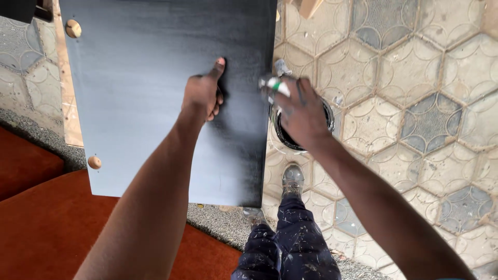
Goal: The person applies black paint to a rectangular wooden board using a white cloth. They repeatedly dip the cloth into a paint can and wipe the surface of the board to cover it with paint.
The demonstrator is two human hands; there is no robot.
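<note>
A: What lies closest, beneath the arms?

B: The person's own paint-spattered trousers [290,243] and a grey shoe [293,179], standing on hexagon-patterned floor tiles [415,119]. Below and left of the left arm spreads a rust-red carpet [46,223].

A: And the left hand?

B: The left hand [203,93] rests against a black painted board [155,98], fingers curled in loosely, thumb stretched out and pointing away along the dark surface. It grips nothing; it only presses on the board.

A: Where does the board sit relative to both hands?

B: Under the left hand and just left of the right one, its right edge running between them. Two round wooden knobs [73,28] stand along its far left side, well apart from either hand.

A: The right hand?

B: The right hand [301,111] is closed around a brush handle [275,85], white with a green band, blurred. I cannot tell how the bristles lie.

A: Anything under it?

B: A round paint can [329,115] with a black inside, directly beneath the right hand, mostly covered by it, just beside the board's edge.

A: Farther off?

B: Beyond the hands, more tiles and a pale wooden piece [310,6] at the top edge.
</note>
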